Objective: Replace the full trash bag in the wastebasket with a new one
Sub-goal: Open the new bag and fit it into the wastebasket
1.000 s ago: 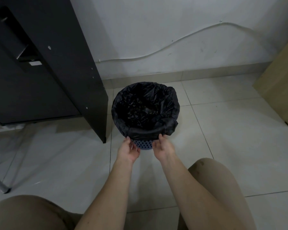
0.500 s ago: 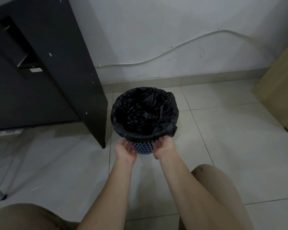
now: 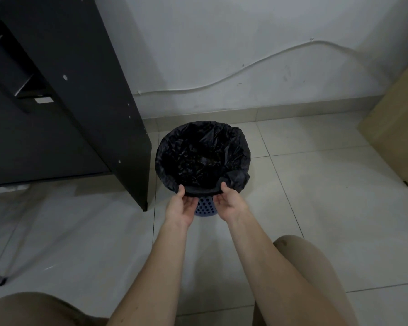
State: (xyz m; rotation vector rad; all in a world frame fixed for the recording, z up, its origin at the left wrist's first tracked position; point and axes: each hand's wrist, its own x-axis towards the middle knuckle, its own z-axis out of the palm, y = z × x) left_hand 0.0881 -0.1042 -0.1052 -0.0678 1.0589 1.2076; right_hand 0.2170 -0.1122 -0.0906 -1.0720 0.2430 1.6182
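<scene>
On the pale tiled floor (image 3: 316, 208), just right of the black panel desk leg (image 3: 118, 137), stands the small blue perforated plastic wastebasket (image 3: 205, 208), lined with a crinkled black plastic trash bag (image 3: 201, 158) whose edge is folded over the rim. The person crouches at 6 o'clock of the basket. The left hand (image 3: 183, 205) holds the folded bag cuff at about 7 o'clock, thumb on top and fingers curled beneath; the right hand (image 3: 230, 203) pinches it the same way at about 5 o'clock. The bag mouth is open and its contents look dark, too dim to identify.

Judgement: the step in hand is working the cuff at the near rim. To do it well, both thumbs should roll the fold evenly, then the hands should walk round toward 9 and 3 o'clock, so the thin film doesn't snag or tear on the rim. The light basket may tip or slide toward the desk leg at 9 o'clock.

A white cable (image 3: 245, 71) runs along the wall at 12 o'clock; a tan wooden cabinet (image 3: 396, 128) sits at 3 o'clock.

No brand or readable writing; a small pale label (image 3: 43, 100) on the desk is illegible.
</scene>
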